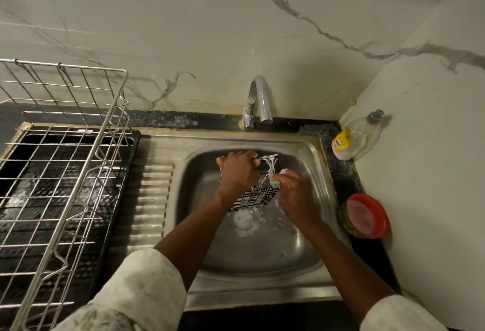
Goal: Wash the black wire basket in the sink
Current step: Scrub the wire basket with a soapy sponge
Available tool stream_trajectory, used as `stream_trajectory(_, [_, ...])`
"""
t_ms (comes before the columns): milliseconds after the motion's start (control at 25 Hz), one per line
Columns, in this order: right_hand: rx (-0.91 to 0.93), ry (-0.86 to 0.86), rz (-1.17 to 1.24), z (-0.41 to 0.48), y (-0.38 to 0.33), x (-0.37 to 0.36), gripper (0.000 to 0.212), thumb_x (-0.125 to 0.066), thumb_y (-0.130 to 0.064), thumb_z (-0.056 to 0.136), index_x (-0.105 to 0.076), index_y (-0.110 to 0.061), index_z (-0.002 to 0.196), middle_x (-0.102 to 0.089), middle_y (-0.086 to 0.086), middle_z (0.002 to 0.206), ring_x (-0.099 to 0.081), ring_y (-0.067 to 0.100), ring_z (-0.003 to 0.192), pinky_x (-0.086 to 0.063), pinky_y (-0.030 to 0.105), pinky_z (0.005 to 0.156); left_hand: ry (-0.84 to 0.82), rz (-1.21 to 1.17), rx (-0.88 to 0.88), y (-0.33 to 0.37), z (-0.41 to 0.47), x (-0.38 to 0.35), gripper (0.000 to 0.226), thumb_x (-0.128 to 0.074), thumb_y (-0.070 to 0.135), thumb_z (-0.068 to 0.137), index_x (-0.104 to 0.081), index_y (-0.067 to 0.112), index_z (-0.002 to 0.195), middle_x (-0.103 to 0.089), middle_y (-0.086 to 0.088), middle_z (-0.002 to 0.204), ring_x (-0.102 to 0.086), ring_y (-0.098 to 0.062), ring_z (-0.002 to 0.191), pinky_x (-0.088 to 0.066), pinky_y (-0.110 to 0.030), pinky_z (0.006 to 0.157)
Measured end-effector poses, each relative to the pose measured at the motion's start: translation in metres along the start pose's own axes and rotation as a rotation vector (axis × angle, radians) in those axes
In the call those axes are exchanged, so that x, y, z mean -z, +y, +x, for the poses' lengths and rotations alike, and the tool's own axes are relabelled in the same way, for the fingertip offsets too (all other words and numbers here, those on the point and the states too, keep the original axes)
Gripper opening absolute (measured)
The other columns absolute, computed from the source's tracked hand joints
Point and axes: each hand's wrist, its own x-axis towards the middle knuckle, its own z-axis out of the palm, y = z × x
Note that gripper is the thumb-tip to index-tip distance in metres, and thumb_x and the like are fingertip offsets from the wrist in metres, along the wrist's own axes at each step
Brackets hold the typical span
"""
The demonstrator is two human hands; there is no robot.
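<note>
— Where's she got to with it?

— Scrubbing, I'd say. The black wire basket (258,196) is held tilted over the bowl of the sink (262,257), towards the far side, just below the tap (259,99). The left hand (240,170) has its fingers curled round the basket's top rim, and the right hand (295,194) is closed on a pale green sponge (275,183), pressing it against the basket's right side.

— Soaped up?

— White lather on the far rim, and a patch of suds (245,221) lying in the bowl under the basket, near the drain. I can't see any water coming from the tap.

— So what's next?

— My guess is turning the basket in the left hand so the sponge reaches the other walls and the bottom grid, then rinsing under the tap. Wet, soapy wire will be slippery, so that grip on the rim matters.

— What's the soap? Can you read it?

— There's a clear bottle (357,136) with a grey cap in the far right corner, leaning on the wall. Its label (342,141) is yellow, but the print's too small for me to make out. No brand I could name.

— Anything else around?

— A green tub (366,216) with a red lid on the right, nearer us, and a steel dish rack (65,147) on a black tray to the left.
</note>
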Motion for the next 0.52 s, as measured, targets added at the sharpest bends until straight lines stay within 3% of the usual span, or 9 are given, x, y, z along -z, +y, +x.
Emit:
stream_trajectory(120, [-0.053,0.098,0.026,0.008,-0.008,0.004,0.032,-0.059,0.015,0.081,-0.078,-0.002,0.099,-0.075,0.011,0.090,-0.069,0.020,0.079,-0.042,0.001,0.083,-0.030,-0.035,0.048,0.005,0.001,0.003,0.020,-0.054,0.035,0.093,-0.068,0.026,0.104,-0.072,0.000,0.096,-0.063,-0.025,0.099,-0.030,-0.043,0.093])
stream_trajectory(280, [-0.056,0.106,0.039,0.042,-0.018,0.001,0.024,-0.058,0.002,0.084,-0.079,-0.003,0.094,-0.076,0.011,0.089,-0.071,0.023,0.080,-0.056,0.027,0.080,-0.085,-0.151,0.178,0.002,0.003,0.016,0.024,-0.056,0.047,0.095,-0.068,0.030,0.082,-0.070,0.000,0.077,-0.064,-0.020,0.086,-0.028,-0.045,0.102])
stream_trajectory(440, [0.065,0.037,0.086,0.027,-0.027,0.012,0.028,-0.057,0.009,0.086,-0.080,-0.005,0.093,-0.074,0.008,0.088,-0.063,0.012,0.080,-0.041,0.001,0.079,-0.107,-0.473,0.232,-0.020,0.006,0.021,0.027,-0.064,0.046,0.093,-0.078,0.024,0.092,-0.074,0.002,0.082,-0.067,-0.012,0.075,-0.051,-0.034,0.090])
stream_trajectory(520, [0.054,0.012,0.103,0.021,-0.025,0.017,0.031,-0.060,0.013,0.084,-0.081,-0.007,0.096,-0.074,0.005,0.091,-0.063,0.008,0.080,-0.042,0.001,0.079,-0.086,-0.687,0.249,-0.032,-0.002,0.010,0.033,-0.066,0.052,0.090,-0.076,0.023,0.077,-0.075,0.003,0.079,-0.069,-0.013,0.079,-0.057,-0.041,0.087])
